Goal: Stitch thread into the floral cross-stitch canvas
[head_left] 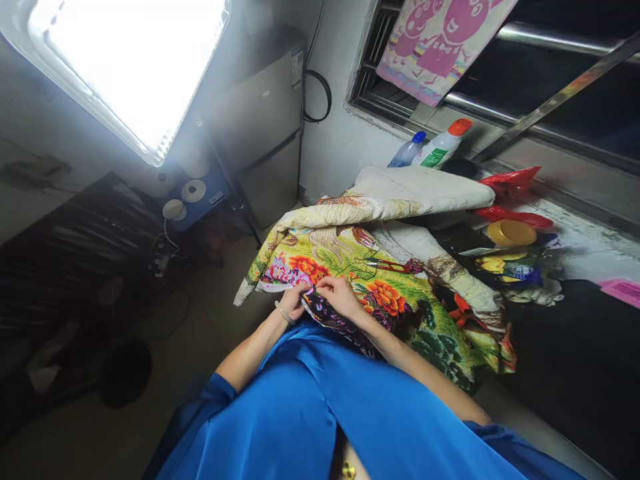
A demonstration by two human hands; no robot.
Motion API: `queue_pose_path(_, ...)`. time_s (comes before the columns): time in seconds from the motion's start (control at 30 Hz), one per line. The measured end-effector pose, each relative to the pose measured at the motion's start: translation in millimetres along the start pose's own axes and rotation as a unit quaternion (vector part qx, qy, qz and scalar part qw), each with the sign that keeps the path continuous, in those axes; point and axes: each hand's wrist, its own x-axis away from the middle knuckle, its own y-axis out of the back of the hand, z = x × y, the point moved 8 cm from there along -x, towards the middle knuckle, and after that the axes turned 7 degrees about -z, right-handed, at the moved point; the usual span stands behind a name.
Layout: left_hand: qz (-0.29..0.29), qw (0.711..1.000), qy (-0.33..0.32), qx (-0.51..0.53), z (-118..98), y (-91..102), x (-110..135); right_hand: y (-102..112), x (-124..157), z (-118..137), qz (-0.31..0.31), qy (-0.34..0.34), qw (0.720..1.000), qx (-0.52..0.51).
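Observation:
A large embroidered cloth point(340, 257) with orange and pink flowers on a yellow-green ground lies across my lap and the surface ahead, its far part rolled up. My left hand point(295, 301), a pale bangle on its wrist, grips the near edge of the cloth. Close beside it, my right hand point(339, 297) is pinched at the same edge; whatever is between its fingertips is too small to make out. Red-handled thread snips point(387, 265) rest on the cloth beyond my right hand, with dark thread around their blades.
A bright lamp point(125, 60) hangs at upper left. Behind stands a grey fridge point(260, 127). To the right are a white bottle with an orange cap point(443, 147), a blue-capped bottle point(407, 152), red plastic bags point(515, 180) and a yellow-lidded jar point(511, 233), below a barred window.

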Motion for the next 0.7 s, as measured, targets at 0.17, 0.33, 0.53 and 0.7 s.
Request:
queue_pose_path(0.17,0.01,1.0,-0.005,-0.003,-1,1.1,-2,-2,0,-1,0.001,0.001,1.0,0.003)
queue_pose_path(0.33,0.023,1.0,-0.014,-0.006,-1,1.3,-4,-1,-1,0,0.011,-0.008,1.0,0.02)
queue_pose_path(0.53,0.023,1.0,-0.019,0.004,-1,1.2,-5,5,2,9,0.024,0.018,0.999,0.039)
queue_pose_path(0.7,0.044,0.999,-0.017,-0.005,-2,-1.9,-2,1,-2,11,-0.003,0.021,0.999,0.045)
